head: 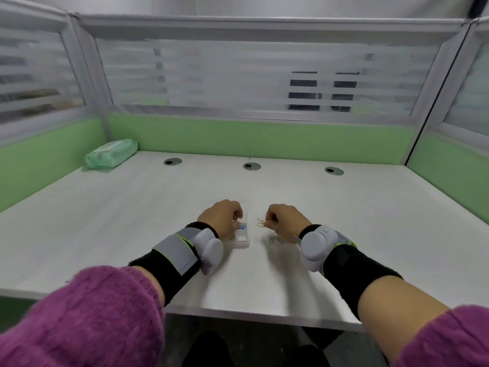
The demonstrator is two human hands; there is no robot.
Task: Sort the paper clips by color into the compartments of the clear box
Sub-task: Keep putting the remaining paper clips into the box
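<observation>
1. Two hands are on show over the white desk (105,221), and one clear box (244,235) sits between them, towards the near edge.
2. That box is our landmark: small, see-through plastic, and a cluster of blue clips (242,227) shows in its far end. How many blue ones is too blurred to count.
3. Just right of the box, a gold paper clip (261,223) is up off the desk. It is thin looped wire, possibly more than one clip tangled together.
4. The right hand (287,221) has it, fingers curled in and pinched together on the clip's right end, so the clip pokes out left towards the box.
5. Near and right of the box, a small loose pile of pale clips (275,239) lies on the desk, just under that right hand. The count is unclear.
6. The left hand (221,218) is against the box's left side, fingers bent over its far end, touching it. Whether it truly clamps the box I cannot tell.
7. Far left of the box, one green wipes pack (111,154) rests in the desk's corner.
</observation>
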